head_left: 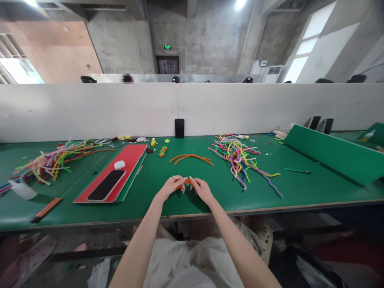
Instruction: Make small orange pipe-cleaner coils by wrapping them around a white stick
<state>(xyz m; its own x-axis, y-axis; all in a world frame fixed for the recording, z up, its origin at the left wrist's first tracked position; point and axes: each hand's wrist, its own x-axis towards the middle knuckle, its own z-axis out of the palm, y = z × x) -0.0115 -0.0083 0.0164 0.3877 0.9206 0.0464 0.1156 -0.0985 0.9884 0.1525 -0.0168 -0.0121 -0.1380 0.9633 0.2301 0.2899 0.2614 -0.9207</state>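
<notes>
Close to the table's front edge, my left hand [175, 185] and my right hand [201, 189] nearly meet, both with fingers pinched on one orange pipe cleaner [188, 181]. Part of it is hidden behind the fingers. Just beyond my hands lie a few loose orange pipe cleaners [193, 156], slightly curved. Farther back to the left rests a small orange and green twisted piece [163, 151]. A big tangled pile of coloured pipe cleaners [237, 156] spreads out to the right of my hands.
On the left, a phone [106, 185] and a white earbud case [119, 165] lie on a red board [132, 154]. Beyond are another pipe-cleaner pile [60, 158], a white bottle [23, 190] and an orange cutter [46, 209]. A black phone [179, 128] leans on the partition; a green board [333, 154] stands right.
</notes>
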